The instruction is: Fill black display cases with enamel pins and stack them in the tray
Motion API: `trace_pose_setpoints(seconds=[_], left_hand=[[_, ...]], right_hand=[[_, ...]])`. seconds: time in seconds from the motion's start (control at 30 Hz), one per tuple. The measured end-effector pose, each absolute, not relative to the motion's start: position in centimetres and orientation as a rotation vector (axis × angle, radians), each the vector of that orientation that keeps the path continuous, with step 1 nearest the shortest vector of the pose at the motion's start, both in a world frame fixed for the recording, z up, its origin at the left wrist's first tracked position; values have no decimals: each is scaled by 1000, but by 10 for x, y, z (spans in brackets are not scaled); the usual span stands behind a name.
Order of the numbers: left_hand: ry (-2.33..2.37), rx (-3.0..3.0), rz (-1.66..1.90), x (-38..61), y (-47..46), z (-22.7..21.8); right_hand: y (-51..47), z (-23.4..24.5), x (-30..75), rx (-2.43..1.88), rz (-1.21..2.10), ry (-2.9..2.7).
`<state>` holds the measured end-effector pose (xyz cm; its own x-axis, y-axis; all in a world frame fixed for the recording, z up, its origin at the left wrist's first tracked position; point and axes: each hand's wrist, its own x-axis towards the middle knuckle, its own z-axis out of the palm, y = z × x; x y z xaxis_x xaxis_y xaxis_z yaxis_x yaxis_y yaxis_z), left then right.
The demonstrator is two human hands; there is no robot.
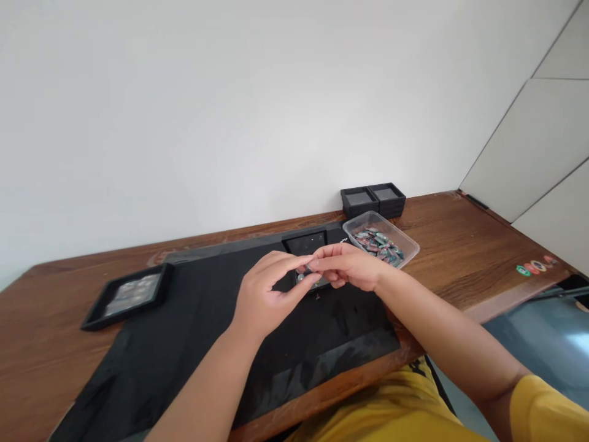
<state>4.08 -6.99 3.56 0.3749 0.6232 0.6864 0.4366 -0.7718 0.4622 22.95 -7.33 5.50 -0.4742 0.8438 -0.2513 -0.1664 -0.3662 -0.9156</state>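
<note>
Both my hands meet above the middle of a black mat (193,331) on the wooden table (460,252). My left hand (264,298) is curled, its fingertips pinching a small flat clear piece (313,279) with a bead-like stone on it. My right hand (347,267) pinches the same piece from the right side. Just behind the hands lies a small open black box (306,242). A clear plastic tub (381,239) of several green and red stones stands right of the hands.
Two stacked black square boxes (372,199) sit at the back by the white wall. A flat black box with a clear lid (129,294) lies at the mat's left edge. Coloured stickers (534,267) mark the table's right corner.
</note>
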Motion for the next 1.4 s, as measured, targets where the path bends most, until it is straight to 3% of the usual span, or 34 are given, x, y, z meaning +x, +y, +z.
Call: trace_pose_setpoints(seconds=[0.27, 1.03, 1.13, 1.33, 1.4], left_hand=[[826, 2403, 1604, 48, -71, 31], [824, 2447, 1633, 47, -72, 29], [959, 2417, 1600, 44, -68, 27], [1137, 2391, 1409, 42, -57, 19], [1185, 2419, 1275, 46, -58, 15]], right_hand=[[-79, 63, 229, -962, 1943, -1095], [-86, 69, 224, -999, 1845, -1100], [-86, 67, 225, -1061, 1614, -1236], [-88, 66, 234, -1277, 544, -1593], [-88, 69, 240, -1335, 358, -1621]])
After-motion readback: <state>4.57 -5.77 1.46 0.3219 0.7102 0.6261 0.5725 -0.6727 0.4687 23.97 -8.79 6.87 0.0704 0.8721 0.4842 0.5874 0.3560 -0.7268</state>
